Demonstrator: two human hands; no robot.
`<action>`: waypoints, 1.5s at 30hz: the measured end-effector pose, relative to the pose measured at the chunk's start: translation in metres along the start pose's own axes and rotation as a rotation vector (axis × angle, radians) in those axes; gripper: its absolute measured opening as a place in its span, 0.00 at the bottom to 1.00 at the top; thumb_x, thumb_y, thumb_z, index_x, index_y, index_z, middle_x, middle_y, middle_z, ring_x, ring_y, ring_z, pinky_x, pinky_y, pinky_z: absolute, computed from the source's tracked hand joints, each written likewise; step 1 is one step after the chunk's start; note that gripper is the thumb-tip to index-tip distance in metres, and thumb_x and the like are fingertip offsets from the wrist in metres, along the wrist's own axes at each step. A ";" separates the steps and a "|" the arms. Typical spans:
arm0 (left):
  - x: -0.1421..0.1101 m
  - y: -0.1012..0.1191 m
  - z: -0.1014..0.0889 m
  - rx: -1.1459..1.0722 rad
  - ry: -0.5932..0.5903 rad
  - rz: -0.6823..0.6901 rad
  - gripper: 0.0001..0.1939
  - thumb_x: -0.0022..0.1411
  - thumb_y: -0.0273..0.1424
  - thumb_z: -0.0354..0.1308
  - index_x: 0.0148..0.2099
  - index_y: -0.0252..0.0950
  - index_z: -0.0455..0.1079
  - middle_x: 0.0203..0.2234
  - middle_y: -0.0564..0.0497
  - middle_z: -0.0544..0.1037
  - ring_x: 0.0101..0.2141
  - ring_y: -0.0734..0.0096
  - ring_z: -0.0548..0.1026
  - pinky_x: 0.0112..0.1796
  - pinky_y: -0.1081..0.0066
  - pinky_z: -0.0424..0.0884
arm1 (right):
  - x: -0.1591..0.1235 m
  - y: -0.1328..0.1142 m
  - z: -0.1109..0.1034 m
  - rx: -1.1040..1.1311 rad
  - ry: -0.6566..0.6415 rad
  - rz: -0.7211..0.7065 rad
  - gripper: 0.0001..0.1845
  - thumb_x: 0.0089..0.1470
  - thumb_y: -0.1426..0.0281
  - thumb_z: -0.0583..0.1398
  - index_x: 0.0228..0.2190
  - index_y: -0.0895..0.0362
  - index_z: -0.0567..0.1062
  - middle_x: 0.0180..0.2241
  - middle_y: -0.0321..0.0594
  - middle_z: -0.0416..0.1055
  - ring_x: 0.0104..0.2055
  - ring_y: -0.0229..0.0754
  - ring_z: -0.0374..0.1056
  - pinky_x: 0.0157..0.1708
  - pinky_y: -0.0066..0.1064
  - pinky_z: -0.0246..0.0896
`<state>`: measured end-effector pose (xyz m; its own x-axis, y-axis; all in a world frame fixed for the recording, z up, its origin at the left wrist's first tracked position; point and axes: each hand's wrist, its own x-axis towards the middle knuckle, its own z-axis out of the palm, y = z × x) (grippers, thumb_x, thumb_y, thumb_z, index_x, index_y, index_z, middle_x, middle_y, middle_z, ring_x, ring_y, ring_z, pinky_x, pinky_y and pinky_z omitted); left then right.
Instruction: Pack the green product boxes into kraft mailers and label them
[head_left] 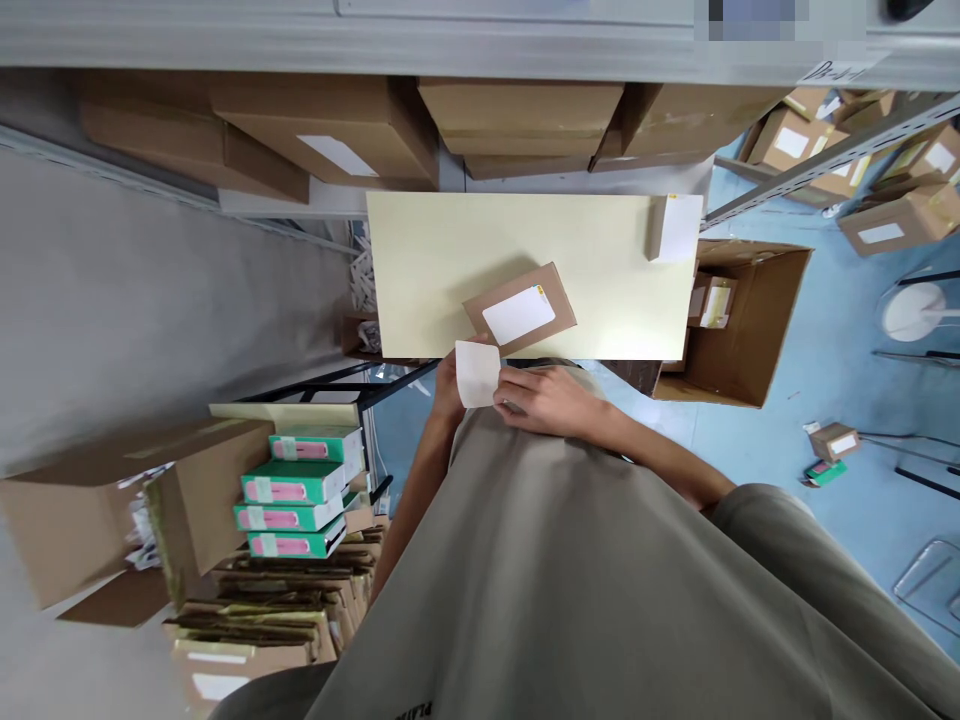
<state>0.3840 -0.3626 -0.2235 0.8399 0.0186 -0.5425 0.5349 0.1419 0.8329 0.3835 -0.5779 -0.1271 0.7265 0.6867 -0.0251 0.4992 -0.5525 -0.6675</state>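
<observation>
Between my two hands is a small white label sheet (477, 375), slightly curled, held close to my body at the table's near edge. My left hand (448, 388) grips it from the left, its fingers partly hidden behind the sheet. The closed fingers of my right hand (546, 400) pinch its right edge. Just beyond, a small brown cardboard box (564, 305) lies tilted on the pale yellow table (420, 240). A white label (519, 316) with a small yellow mark covers much of the box's top.
A white stack of labels (681, 228) sits at the table's right end. Large cartons (517, 115) line the shelf behind. An open carton (772, 330) holding small boxes stands to the right. At lower left are green boxes (292, 470) and flattened cardboard (300, 590).
</observation>
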 end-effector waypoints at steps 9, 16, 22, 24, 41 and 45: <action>0.020 -0.008 0.007 0.065 0.012 0.005 0.23 0.57 0.50 0.77 0.44 0.40 0.82 0.38 0.48 0.86 0.34 0.68 0.80 0.35 0.70 0.75 | 0.003 0.063 -0.010 0.443 0.341 0.398 0.05 0.65 0.70 0.63 0.34 0.53 0.78 0.38 0.38 0.76 0.30 0.38 0.68 0.34 0.33 0.66; 0.032 -0.012 0.019 0.048 0.021 -0.067 0.28 0.60 0.51 0.75 0.56 0.41 0.81 0.59 0.42 0.85 0.48 0.60 0.84 0.43 0.65 0.80 | 0.008 0.076 -0.018 0.698 0.360 0.495 0.09 0.62 0.62 0.67 0.32 0.52 0.78 0.35 0.37 0.77 0.33 0.39 0.69 0.35 0.34 0.66; 0.036 -0.007 0.015 0.095 0.012 -0.089 0.28 0.61 0.53 0.74 0.53 0.38 0.83 0.50 0.42 0.87 0.42 0.64 0.82 0.41 0.67 0.78 | 0.011 0.064 -0.021 0.792 0.303 0.500 0.12 0.62 0.58 0.67 0.32 0.52 0.78 0.34 0.37 0.78 0.32 0.39 0.69 0.34 0.34 0.66; 0.038 -0.007 0.014 0.101 0.024 -0.118 0.28 0.59 0.53 0.75 0.51 0.38 0.83 0.47 0.44 0.87 0.40 0.65 0.81 0.38 0.68 0.77 | 0.012 0.064 -0.021 0.792 0.308 0.510 0.13 0.61 0.57 0.68 0.32 0.52 0.78 0.34 0.36 0.78 0.32 0.39 0.68 0.34 0.34 0.66; 0.078 -0.042 0.010 0.207 0.220 -0.137 0.19 0.59 0.46 0.74 0.39 0.35 0.80 0.33 0.47 0.84 0.37 0.60 0.82 0.47 0.60 0.81 | 0.024 0.162 0.040 0.486 0.289 0.952 0.13 0.63 0.59 0.66 0.30 0.54 0.79 0.34 0.43 0.83 0.37 0.46 0.76 0.40 0.36 0.69; 0.088 -0.048 0.014 0.221 0.226 -0.161 0.16 0.61 0.43 0.72 0.39 0.35 0.80 0.33 0.46 0.85 0.37 0.57 0.84 0.47 0.57 0.82 | 0.032 0.169 0.047 0.392 0.234 1.004 0.11 0.65 0.63 0.64 0.34 0.55 0.83 0.39 0.47 0.86 0.42 0.50 0.80 0.46 0.38 0.71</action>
<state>0.4336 -0.3819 -0.3099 0.7147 0.2356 -0.6585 0.6865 -0.0566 0.7249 0.4693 -0.6271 -0.2754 0.8097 -0.1197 -0.5745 -0.5227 -0.5922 -0.6133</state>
